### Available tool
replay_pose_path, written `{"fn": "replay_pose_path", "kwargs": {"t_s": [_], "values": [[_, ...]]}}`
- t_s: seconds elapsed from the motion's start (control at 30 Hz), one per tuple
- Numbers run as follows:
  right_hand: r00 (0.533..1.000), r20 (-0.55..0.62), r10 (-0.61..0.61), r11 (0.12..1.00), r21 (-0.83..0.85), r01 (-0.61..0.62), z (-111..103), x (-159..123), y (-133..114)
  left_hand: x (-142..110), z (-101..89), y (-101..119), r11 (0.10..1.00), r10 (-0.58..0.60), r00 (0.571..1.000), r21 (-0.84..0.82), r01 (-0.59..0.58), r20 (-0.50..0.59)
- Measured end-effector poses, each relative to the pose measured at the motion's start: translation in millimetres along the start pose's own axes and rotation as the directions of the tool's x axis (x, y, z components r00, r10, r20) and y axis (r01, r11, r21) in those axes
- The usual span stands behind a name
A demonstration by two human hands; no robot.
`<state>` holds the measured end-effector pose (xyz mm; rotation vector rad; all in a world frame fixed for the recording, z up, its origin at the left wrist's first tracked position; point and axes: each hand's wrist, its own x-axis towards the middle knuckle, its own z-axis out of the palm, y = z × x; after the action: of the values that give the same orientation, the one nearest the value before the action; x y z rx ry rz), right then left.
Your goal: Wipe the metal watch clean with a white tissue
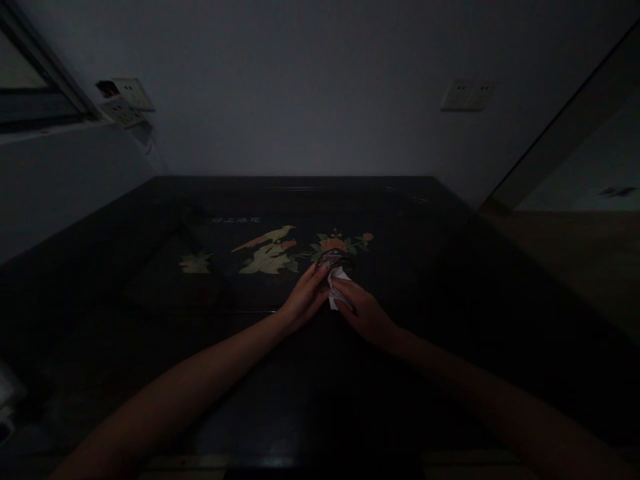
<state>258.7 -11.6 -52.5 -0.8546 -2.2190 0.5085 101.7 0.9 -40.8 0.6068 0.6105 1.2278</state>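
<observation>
Our left hand [309, 295] half-curls around a clear dish [331, 256]; our right hand [367, 315] pinches tissue [340, 274]. Dish looks light, slick, fragile: we'd grip its side.

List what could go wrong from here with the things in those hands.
Slipping: the shiny rounded object in the left hand looks smooth, so it might slide loose.
Knocking: the glossy tabletop beneath looks hard, so a drop could damage either.
Poor sight: the scene is very dark, so a weak hold on the white sheet in the right hand could go unnoticed.
</observation>
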Motion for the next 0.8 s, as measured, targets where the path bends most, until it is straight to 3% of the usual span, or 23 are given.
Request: {"fn": "replay_pose_path", "kwargs": {"t_s": [0.17, 0.33, 0.63, 0.8], "values": [[0.989, 0.051, -0.139, 0.957, -0.250, 0.147, -5.3, 3.3, 6.2, 0.3, -2.8, -1.0, 1.000, -0.006, 1.000, -0.007, 0.006, 0.007], [0.984, 0.086, -0.158, 0.878, -0.443, 0.180, -8.5, 5.0, 8.9, -0.5, -1.0, -0.3, 1.000, -0.010, 1.000, -0.015, 0.010, 0.001], [0.981, 0.112, -0.161, 0.754, -0.628, 0.195, -12.7, 7.7, 7.5, -0.9, 2.1, 0.8, 0.999, -0.032, 0.999, -0.015, 0.031, -0.031], [0.982, 0.102, -0.158, 0.769, -0.611, 0.187, -10.6, 6.6, 6.2, -1.0, 1.3, 1.1, 0.999, -0.033, 0.999, -0.025, 0.032, -0.036]]}}
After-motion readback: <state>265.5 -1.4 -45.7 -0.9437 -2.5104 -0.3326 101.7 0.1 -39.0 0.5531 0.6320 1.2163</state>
